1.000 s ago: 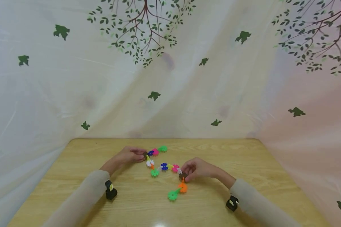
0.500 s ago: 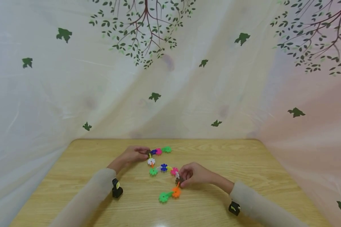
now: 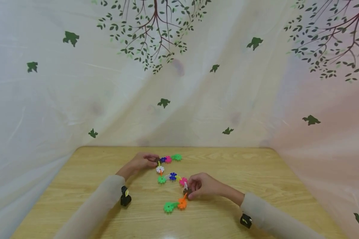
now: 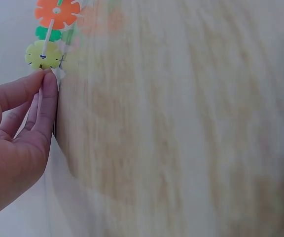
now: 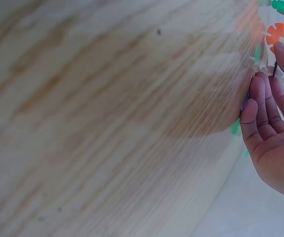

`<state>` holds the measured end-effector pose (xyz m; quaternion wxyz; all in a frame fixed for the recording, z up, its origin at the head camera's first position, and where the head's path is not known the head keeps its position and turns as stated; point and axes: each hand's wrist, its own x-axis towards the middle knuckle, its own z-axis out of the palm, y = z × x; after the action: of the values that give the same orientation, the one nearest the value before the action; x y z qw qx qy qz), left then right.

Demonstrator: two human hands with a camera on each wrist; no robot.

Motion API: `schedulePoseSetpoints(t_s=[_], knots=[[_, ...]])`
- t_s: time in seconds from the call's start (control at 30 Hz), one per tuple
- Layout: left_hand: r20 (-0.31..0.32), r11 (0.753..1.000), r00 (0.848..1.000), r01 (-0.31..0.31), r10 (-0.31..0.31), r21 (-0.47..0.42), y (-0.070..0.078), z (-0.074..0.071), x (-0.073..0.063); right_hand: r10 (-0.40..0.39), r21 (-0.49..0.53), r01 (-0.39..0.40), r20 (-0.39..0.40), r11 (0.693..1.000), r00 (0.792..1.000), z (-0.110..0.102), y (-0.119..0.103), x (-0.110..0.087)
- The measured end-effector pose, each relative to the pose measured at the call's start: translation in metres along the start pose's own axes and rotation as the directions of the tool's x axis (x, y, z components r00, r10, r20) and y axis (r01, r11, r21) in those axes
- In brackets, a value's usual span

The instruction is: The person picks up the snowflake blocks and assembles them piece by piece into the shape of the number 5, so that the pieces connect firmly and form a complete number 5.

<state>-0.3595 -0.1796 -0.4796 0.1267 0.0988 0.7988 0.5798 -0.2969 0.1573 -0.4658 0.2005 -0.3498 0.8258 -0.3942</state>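
Note:
A chain of linked plastic snowflake discs lies on the table in a winding S-like shape. My left hand (image 3: 141, 161) pinches a dark brown disc (image 3: 157, 162) at its upper left bend. From there a blue, a pink and a green disc (image 3: 177, 157) run right. A white disc (image 3: 160, 169), a green disc (image 3: 162, 179), a blue disc (image 3: 173, 176) and a pink disc (image 3: 183, 181) form the middle. At the lower right bend my right hand (image 3: 205, 186) pinches another dark brown disc (image 3: 186, 191). Below it an orange disc (image 3: 181, 203) joins the green end disc (image 3: 169, 207).
The wooden table (image 3: 227, 219) ends at a pale cloth backdrop (image 3: 185, 126) printed with leaves and birds. Black wrist cameras sit on both sleeves. In the left wrist view, an orange disc (image 4: 58, 14) and a yellowish disc (image 4: 42, 55) stand beyond the fingers.
My right hand has moved slightly left and down with its brown disc. The orange and green end discs have swung left. My left hand sits a little further right, still pinching its disc.

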Motion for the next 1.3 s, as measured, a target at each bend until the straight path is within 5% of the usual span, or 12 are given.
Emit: schedulePoseSetpoints(t_s=[0.63, 1.3], knots=[[-0.007, 0.997, 1.000, -0.002, 0.003, 0.072, 0.006, 0.006, 0.012, 0.008, -0.010, -0.008, -0.018, 1.000, 1.000, 0.006, -0.001, -0.001], [-0.037, 0.995, 0.998, 0.053, -0.057, -0.090, 0.005, 0.016, 0.024, 0.019, -0.013, -0.020, -0.048, 1.000, 0.999, 0.003, 0.001, -0.004]])
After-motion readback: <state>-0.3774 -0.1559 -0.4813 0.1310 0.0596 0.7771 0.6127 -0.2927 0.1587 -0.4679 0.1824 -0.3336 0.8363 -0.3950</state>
